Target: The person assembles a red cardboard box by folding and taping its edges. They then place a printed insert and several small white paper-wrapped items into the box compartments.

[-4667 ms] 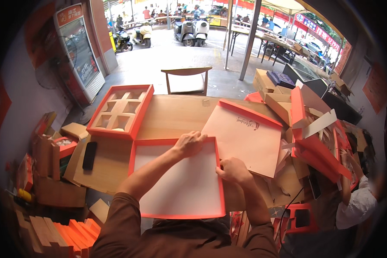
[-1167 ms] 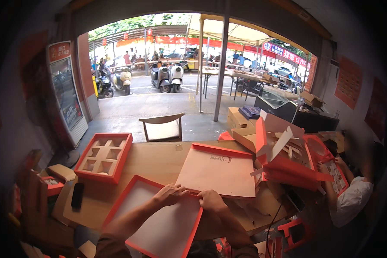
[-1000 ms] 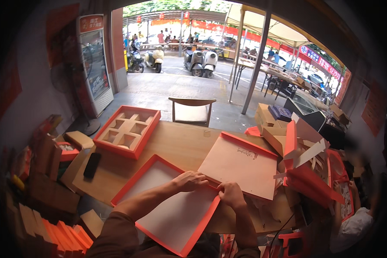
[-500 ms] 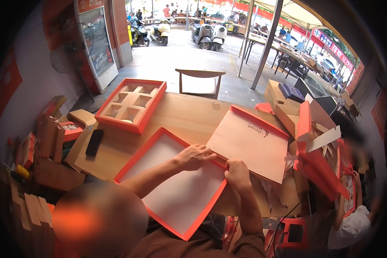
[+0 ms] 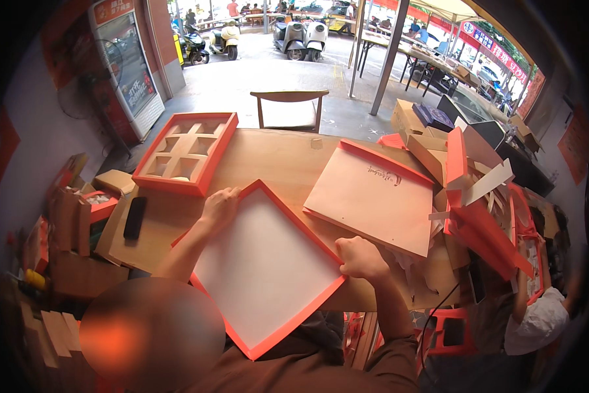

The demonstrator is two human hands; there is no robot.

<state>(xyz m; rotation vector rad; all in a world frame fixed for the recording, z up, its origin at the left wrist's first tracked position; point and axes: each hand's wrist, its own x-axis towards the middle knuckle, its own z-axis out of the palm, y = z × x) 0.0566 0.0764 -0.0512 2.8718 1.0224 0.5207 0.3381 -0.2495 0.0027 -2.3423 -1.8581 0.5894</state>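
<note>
A shallow red cardboard box (image 5: 268, 259), white inside, lies turned cornerwise in front of me, its near corner over my lap. My left hand (image 5: 221, 206) is closed on its far left wall, fingers close to the far corner. At the right corner, my right hand (image 5: 361, 257) has its fingers curled tightly on the wall. To the right of the box lies a flat stack of pale sheets with a red edge (image 5: 370, 196) and some handwriting. A red box with a compartment insert (image 5: 186, 154) sits at the far left of the table.
A black phone (image 5: 134, 217) lies on the wooden table (image 5: 268, 154) at the left. Red and brown cardboard pieces (image 5: 478, 223) heap up on the right, with another person's white sleeve (image 5: 537, 324) beyond. A chair (image 5: 290, 111) stands across the table. Cartons (image 5: 78, 229) crowd the left.
My left hand has moved from near the right corner along the box to its far left wall. The right hand stays at the right corner. The box has turned slightly.
</note>
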